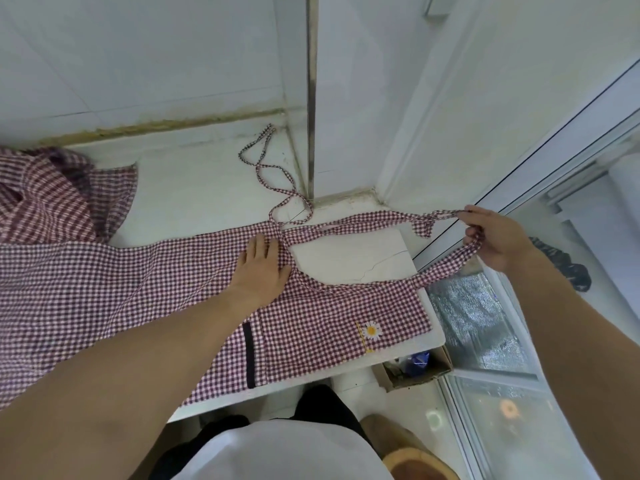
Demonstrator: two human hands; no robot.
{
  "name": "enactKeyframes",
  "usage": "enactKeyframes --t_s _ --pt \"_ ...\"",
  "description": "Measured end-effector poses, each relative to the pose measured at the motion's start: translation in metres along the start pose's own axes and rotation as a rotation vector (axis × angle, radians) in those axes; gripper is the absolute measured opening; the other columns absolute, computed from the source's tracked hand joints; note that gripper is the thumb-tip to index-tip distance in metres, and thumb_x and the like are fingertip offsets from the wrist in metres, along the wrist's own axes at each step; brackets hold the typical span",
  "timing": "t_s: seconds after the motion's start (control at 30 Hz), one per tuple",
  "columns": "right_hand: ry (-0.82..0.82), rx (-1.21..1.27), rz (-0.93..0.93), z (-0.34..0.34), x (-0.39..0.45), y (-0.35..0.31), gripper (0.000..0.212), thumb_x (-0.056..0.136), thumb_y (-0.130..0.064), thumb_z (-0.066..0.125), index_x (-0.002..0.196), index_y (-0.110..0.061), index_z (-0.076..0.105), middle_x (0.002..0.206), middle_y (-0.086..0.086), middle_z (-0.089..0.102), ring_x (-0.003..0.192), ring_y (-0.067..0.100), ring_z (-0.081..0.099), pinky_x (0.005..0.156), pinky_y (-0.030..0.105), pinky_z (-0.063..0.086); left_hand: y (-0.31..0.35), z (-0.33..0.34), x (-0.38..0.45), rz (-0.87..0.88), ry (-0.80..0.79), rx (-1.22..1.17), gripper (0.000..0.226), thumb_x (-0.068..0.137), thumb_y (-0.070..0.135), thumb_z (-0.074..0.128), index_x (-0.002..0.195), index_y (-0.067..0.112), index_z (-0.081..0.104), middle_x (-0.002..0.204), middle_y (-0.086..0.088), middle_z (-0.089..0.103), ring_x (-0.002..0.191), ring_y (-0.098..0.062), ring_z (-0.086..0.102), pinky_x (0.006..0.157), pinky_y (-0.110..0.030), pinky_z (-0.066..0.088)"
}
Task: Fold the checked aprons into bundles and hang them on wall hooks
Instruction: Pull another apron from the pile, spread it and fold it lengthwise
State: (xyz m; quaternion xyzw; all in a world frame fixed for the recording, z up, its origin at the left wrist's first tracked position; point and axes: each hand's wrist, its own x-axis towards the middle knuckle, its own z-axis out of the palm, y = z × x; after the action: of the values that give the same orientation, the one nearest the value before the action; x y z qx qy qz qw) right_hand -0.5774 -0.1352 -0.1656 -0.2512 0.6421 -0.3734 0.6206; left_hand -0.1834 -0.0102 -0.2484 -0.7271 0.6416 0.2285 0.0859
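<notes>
Right fingers (471, 226) pinching neck strap (446, 268), left fingers (258, 249) flat on apron (138, 282)

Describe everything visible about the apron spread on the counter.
The apron is thin woven cloth in a small dark-red and white check, spread flat on the white counter, bib toward the right. A daisy is stitched near the bib's corner, and a black strip runs down its front. The left hand presses flat on it near the neck. The right hand pinches the neck strap, pulling it right, past the counter's edge. A thin tie trails loosely toward the wall.
</notes>
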Motion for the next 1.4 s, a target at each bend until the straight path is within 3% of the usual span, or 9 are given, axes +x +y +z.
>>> enactKeyframes --t_s 0.23,0.37,0.43,0.57,0.7,0.83,1.0,1.23,1.4 --pt "0.036 -0.020 -0.002 -0.018 0.000 0.000 0.030 0.092 -0.004 0.062 0.120 -0.014 0.063 0.092 0.000 0.062 0.081 0.012 0.055 0.076 0.030 0.042 -0.011 -0.007 0.008 -0.059 -0.113 -0.016 0.074 0.100 0.061 0.020 0.156 0.028 -0.015 0.161 -0.010 -0.026 0.148 -0.034 -0.023 0.115 -0.062 -0.009" --pt "0.315 -0.368 -0.113 -0.009 0.000 0.018 0.040 0.089 0.001 0.062 0.126 -0.012 0.061 0.120 0.012 0.064 0.109 0.028 0.061 0.100 0.044 0.049 -0.022 0.000 -0.009 0.018 0.185 -0.102 0.068 0.101 0.050 0.035 0.157 0.017 0.015 0.162 -0.021 0.011 0.150 -0.039 0.006 0.118 -0.057 -0.003" --pt "0.401 -0.622 -0.256 0.013 -0.014 0.030 0.033 0.087 -0.005 0.063 0.119 -0.012 0.065 0.119 0.007 0.066 0.104 0.026 0.064 0.097 0.040 0.051 -0.031 0.008 -0.024 0.089 0.355 -0.104 0.058 0.092 0.037 0.050 0.140 0.004 0.042 0.143 -0.024 0.039 0.134 -0.042 0.035 0.115 -0.063 0.026" --pt "-0.097 -0.955 -0.559 0.104 -0.074 0.078 0.015 0.092 -0.006 0.061 0.102 -0.011 0.070 0.105 0.003 0.070 0.092 0.017 0.066 0.089 0.033 0.054 -0.057 0.030 -0.060 0.120 0.510 -0.096 0.029 0.082 0.026 0.054 0.105 0.009 0.054 0.106 -0.010 0.049 0.097 -0.027 0.046 0.084 -0.049 0.049" --pt "-0.656 -1.159 -0.704 0.189 -0.115 0.145 0.019 0.090 -0.013 0.062 0.108 -0.014 0.068 0.103 0.000 0.061 0.094 0.015 0.059 0.090 0.034 0.051 -0.087 0.038 -0.090 -0.016 0.393 -0.084 0.044 0.084 0.047 0.037 0.108 0.014 0.056 0.112 -0.008 0.049 0.103 -0.028 0.048 0.090 -0.049 0.044" --pt "-0.684 -1.337 -0.731 0.235 -0.114 0.188 0.051 0.090 -0.030 0.060 0.139 -0.019 0.051 0.149 0.004 0.041 0.139 0.024 0.032 0.114 0.048 0.030 -0.118 0.038 -0.112 -0.211 0.108 -0.061 0.082 0.084 0.076 0.037 0.151 0.031 0.022 0.157 -0.013 0.015 0.144 -0.041 0.015 0.112 -0.068 0.014" --pt "-0.427 -1.593 -0.460 0.239 -0.094 0.184 0.102 0.079 -0.077 0.054 0.157 -0.038 0.002 0.163 -0.016 -0.018 0.151 0.014 -0.017 0.117 0.062 0.004 -0.148 0.043 -0.139 -0.332 -0.137 -0.125 0.113 0.063 0.099 0.026 0.146 0.046 -0.030 0.155 -0.004 -0.041 0.142 -0.042 -0.033 0.107 -0.074 -0.010" --pt "-0.399 -1.753 -0.269 0.242 -0.101 0.176 0.124 0.066 -0.092 0.049 0.153 -0.037 -0.020 0.157 -0.015 -0.035 0.148 0.027 -0.027 0.115 0.067 0.003 -0.175 0.041 -0.162 -0.403 -0.183 -0.174 0.120 0.057 0.103 0.025 0.142 0.045 -0.036 0.150 -0.007 -0.048 0.140 -0.043 -0.035 0.106 -0.077 -0.009" --pt "-0.301 -1.824 -0.232 0.243 -0.111 0.171 0.123 0.070 -0.085 0.057 0.156 -0.030 -0.013 0.163 -0.003 -0.026 0.149 0.035 -0.020 0.117 0.065 0.007 -0.203 0.042 -0.185 -0.380 -0.194 -0.115 0.118 0.063 0.100 0.021 0.145 0.037 -0.037 0.152 -0.012 -0.045 0.142 -0.040 -0.034 0.109 -0.076 -0.005"
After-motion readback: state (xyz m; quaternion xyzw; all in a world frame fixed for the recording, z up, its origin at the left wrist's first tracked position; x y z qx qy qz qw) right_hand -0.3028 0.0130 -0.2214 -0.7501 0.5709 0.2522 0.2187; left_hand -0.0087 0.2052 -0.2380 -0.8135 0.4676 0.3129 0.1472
